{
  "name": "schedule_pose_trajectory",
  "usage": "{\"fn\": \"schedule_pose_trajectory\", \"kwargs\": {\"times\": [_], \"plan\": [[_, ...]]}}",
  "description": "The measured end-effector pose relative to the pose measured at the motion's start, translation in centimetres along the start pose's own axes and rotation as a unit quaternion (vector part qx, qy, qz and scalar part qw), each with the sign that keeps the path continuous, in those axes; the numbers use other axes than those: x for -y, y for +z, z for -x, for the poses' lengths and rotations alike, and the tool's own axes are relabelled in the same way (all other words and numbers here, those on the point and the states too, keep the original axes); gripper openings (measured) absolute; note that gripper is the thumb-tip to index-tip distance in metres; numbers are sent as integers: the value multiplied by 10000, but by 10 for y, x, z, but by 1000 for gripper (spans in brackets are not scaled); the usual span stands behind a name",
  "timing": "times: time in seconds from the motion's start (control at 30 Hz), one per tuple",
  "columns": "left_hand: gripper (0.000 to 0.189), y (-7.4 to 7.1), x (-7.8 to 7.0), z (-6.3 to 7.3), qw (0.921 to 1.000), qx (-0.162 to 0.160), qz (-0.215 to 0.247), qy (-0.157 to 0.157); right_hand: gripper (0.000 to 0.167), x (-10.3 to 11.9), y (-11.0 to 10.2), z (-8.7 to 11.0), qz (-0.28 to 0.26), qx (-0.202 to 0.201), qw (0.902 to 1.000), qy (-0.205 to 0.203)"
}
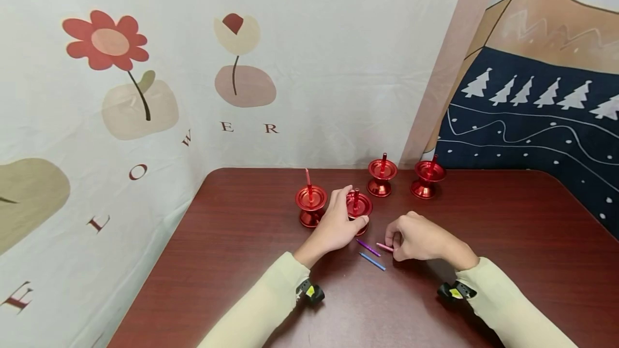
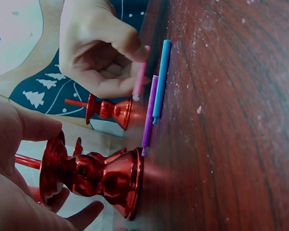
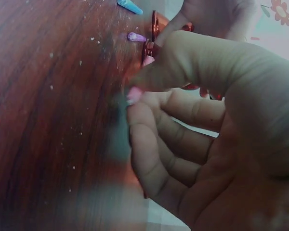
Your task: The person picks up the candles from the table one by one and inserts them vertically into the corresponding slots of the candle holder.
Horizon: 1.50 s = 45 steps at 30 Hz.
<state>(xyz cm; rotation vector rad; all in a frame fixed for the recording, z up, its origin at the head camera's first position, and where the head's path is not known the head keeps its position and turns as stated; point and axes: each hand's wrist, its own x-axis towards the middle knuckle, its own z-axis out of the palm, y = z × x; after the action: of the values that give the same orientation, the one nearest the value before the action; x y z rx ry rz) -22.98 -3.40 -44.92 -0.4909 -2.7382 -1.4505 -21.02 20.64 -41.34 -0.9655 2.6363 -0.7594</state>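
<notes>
L hand (image 1: 333, 225) holds red holder (image 1: 361, 207) by its dish. R hand (image 1: 422, 237) pinches pink candle (image 2: 141, 78), just beside purple candle (image 1: 368, 247); blue candle (image 1: 372, 261) nr, latter 2 lying on surface (image 1: 217, 283). Backdrop (image 1: 333, 58) txt: F-L-O-W-E-R.

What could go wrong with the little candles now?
The slim pink candle might slip, since the right hand only pinches it. The slim purple candle and slim blue candle lie loose nearby, so a bump might roll them. The shiny, metallic-red, dish-topped candle holder could tip if the left hand pushes its dish sideways.
</notes>
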Motion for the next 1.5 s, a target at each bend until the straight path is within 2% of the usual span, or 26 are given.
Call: {"fn": "schedule_pose_trajectory", "kwargs": {"times": [0.2,0.33,0.4,0.63,0.93,1.27,1.37,1.5], "plan": [[86,0,1,-2,9997,-4,194,-124,19,-9,-6,1,-427,-297,9985,-196],[81,-8,-12,3,9997,146,150,-161,16,-15,-9,1,-716,-588,9954,-242],[80,-9,-13,4,9996,185,120,-176,15,-16,-10,1,-831,-814,9929,-257],[81,5,19,-12,9996,142,202,-161,19,-14,-13,-5,-1094,-1568,9815,-135],[83,6,25,-14,9993,202,268,-192,18,3,-25,-24,-1583,-2345,9588,-260],[84,8,27,-15,9992,237,212,-239,12,30,-29,-51,-2498,-2911,9234,-156],[85,9,28,-15,9992,263,167,-242,12,33,-27,-56,-2565,-2998,9188,-104],[86,10,30,-17,9994,249,107,-237,12,34,-24,-59,-2511,-3060,9182,-166]]}}
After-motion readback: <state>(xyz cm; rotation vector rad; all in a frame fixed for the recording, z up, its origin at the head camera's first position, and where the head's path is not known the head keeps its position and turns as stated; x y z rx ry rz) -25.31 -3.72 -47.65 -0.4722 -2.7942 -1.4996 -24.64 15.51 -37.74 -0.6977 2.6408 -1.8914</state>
